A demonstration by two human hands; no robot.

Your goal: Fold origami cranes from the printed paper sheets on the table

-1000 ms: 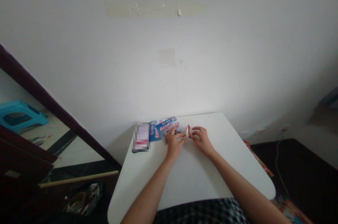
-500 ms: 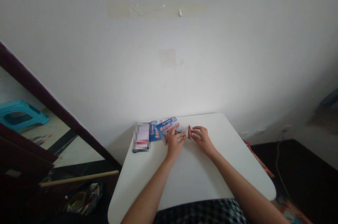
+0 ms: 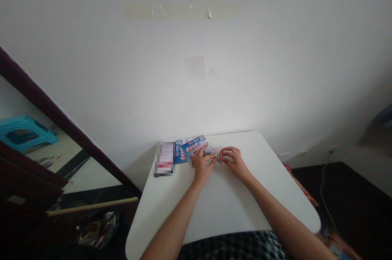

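A blue-and-white printed carton sheet (image 3: 193, 150) with red lettering lies at the far side of the white table (image 3: 220, 207). My left hand (image 3: 202, 166) rests on its near right part, fingers closed on the sheet and a pale, thin piece beside it. My right hand (image 3: 234, 162) pinches a small red-edged folded piece (image 3: 221, 155) between its fingers, close to my left fingertips. Left of the carton lies a pixelated flat rectangular object (image 3: 164, 158), which neither hand touches.
The table's far edge meets a white wall with old tape (image 3: 182, 10). A dark wooden frame (image 3: 61, 129) at left surrounds a view of a blue stool (image 3: 24, 131). A wooden rod (image 3: 92, 207) and a shiny bag (image 3: 96, 229) are low left.
The small red-edged piece has shifted slightly right and tilted, sitting deeper in my right fingers. My left hand and the carton have barely moved.
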